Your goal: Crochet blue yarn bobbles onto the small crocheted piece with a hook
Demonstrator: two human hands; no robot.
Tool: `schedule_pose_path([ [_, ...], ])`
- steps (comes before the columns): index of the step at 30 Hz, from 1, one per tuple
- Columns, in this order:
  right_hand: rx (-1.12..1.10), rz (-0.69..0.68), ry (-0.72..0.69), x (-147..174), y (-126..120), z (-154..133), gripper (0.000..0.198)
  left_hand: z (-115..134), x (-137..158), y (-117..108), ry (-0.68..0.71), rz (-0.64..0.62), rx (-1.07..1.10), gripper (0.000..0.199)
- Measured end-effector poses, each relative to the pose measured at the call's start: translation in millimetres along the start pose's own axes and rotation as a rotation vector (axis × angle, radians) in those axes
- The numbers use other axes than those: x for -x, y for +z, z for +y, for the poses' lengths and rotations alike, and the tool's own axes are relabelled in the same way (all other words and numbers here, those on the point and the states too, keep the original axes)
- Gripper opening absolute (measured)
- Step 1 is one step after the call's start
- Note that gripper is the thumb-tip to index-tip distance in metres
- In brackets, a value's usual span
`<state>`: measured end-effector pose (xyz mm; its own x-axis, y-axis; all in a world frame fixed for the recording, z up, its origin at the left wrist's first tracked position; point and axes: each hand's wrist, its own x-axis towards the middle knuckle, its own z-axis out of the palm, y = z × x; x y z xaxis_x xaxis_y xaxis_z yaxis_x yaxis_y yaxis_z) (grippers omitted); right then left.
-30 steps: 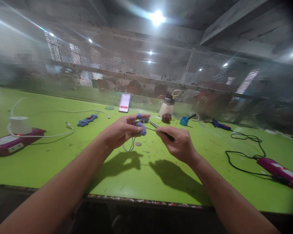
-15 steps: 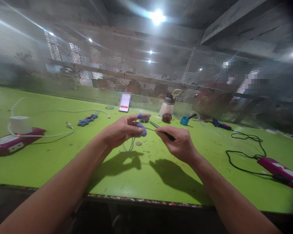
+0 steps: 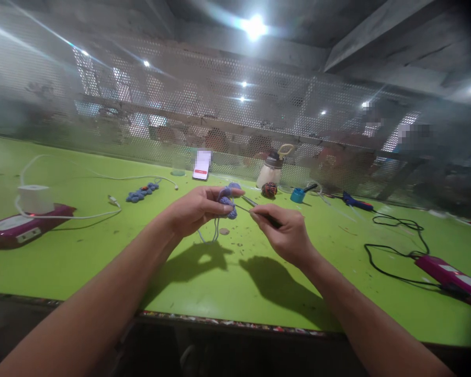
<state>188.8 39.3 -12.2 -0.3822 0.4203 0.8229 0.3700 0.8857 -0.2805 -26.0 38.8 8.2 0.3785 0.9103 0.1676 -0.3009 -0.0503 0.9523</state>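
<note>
A small purple-blue crocheted piece (image 3: 228, 208) is pinched between the thumb and fingers of my left hand (image 3: 198, 210). Yarn (image 3: 224, 192) loops over its outstretched forefinger, and loose strands (image 3: 211, 235) hang below. My right hand (image 3: 280, 225) is closed around a thin metal crochet hook (image 3: 242, 209) whose tip meets the piece; the tip itself is hidden. Beside that shaft a grey pointed tool end (image 3: 249, 201) shows, and I cannot tell what it belongs to. Just behind my left fingertips lies a ball of blue yarn (image 3: 234, 186).
On the green table (image 3: 180, 293) stand a phone (image 3: 201, 166), a bottle (image 3: 270, 172), a dark multicoloured ball (image 3: 269, 190) and a blue pot (image 3: 297, 195). Left are blue crocheted pieces (image 3: 141, 193) and a power strip (image 3: 27, 228); right, a blue-handled tool (image 3: 356, 201) and another strip (image 3: 451, 275).
The crocheted piece has turned slightly in my left fingers, and the hook has shifted a little at it. Both hands keep nearly the same place. The whole view has moved slightly.
</note>
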Motion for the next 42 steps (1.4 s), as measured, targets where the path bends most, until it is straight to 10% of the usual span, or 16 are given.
schedule_pose_path([
  [18, 0.011, -0.079, -0.088, -5.0, -14.6, 4.1, 0.009, -1.9, -1.4, -0.9, 0.006, -0.043, 0.103, 0.048],
  [35, -0.629, -0.120, 0.614, -3.9, 4.0, -0.3, 0.023, -15.1, -6.7, 4.4, -0.005, 0.017, 0.059, 0.035],
  [42, -0.786, -0.164, 0.888, -3.8, 5.9, 0.2, 0.026, -20.1, -6.9, 12.9, 0.262, 0.105, -0.451, 0.046],
])
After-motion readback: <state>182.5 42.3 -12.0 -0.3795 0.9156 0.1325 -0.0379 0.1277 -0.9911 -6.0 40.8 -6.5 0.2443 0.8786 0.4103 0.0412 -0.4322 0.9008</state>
